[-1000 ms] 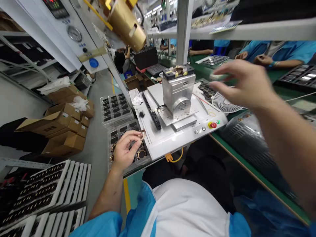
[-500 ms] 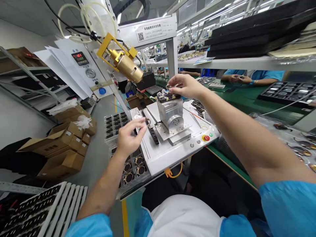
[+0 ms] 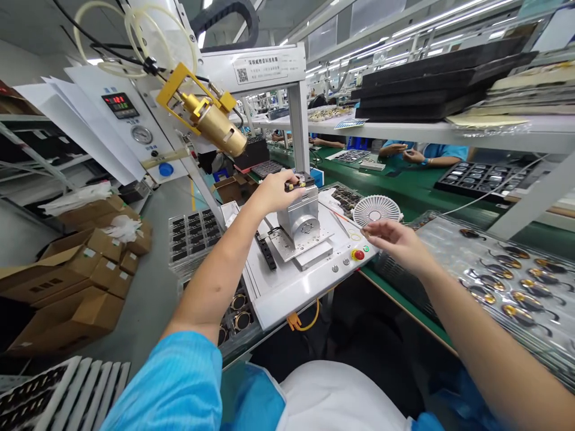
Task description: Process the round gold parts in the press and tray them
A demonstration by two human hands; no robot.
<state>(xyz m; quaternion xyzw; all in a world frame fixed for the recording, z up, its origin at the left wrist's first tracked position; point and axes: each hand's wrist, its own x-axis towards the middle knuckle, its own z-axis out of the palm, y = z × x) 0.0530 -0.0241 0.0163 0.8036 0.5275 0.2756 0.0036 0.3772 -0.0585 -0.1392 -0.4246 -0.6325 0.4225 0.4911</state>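
Note:
My left hand (image 3: 275, 193) reaches onto the dark fixture (image 3: 306, 179) on top of the silver metal block (image 3: 300, 218). Its fingers are bent together there, and whatever they hold is mostly hidden. My right hand (image 3: 398, 240) hovers right of the machine's white base (image 3: 296, 293), in front of a small white fan (image 3: 377, 209). Thumb and fingertips pinch something small and dark, too small to name. Above and left of the block hangs a brass-coloured cylinder (image 3: 220, 127) in a yellow bracket.
Trays of round ring-like parts (image 3: 242, 320) lie left of the base. A red emergency button (image 3: 358, 255) sits on the base's front edge. To the right is a clear tray (image 3: 449, 251) with gold-and-black parts. A co-worker's hands (image 3: 411, 155) are across the green bench.
My right hand has left the fixture and moved right and down toward the fan. My left hand has come from left of the block up onto the fixture. The view has turned right.

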